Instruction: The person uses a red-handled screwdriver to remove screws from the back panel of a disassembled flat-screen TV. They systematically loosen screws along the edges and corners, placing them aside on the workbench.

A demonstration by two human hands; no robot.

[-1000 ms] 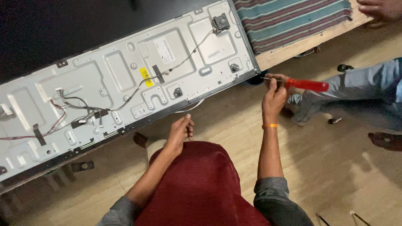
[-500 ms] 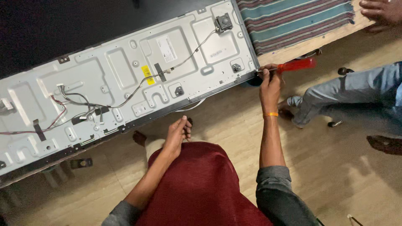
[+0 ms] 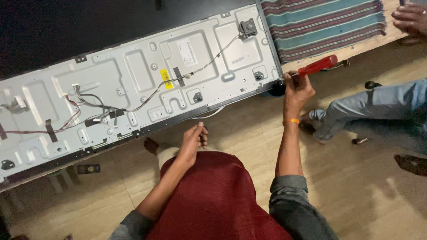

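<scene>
A large flat metal back panel [image 3: 133, 84] of a screen lies tilted across the top left, with wires [image 3: 89, 104] and a yellow label on it. My right hand [image 3: 297, 89] grips a red-handled screwdriver [image 3: 318, 66], its tip at the panel's lower right corner. My left hand [image 3: 192, 141] hangs loosely curled and empty just below the panel's front edge, above my dark red lap.
A striped cloth [image 3: 320, 24] covers a wooden board at the top right. Another person's hand [image 3: 411, 18] rests at the far top right, and a leg in light blue trousers [image 3: 373, 111] stretches in from the right. Light wooden floor [image 3: 378, 195] lies below.
My right hand has swung the screwdriver from pointing right along the floor to angled up at the panel's corner. My left hand has stayed in place.
</scene>
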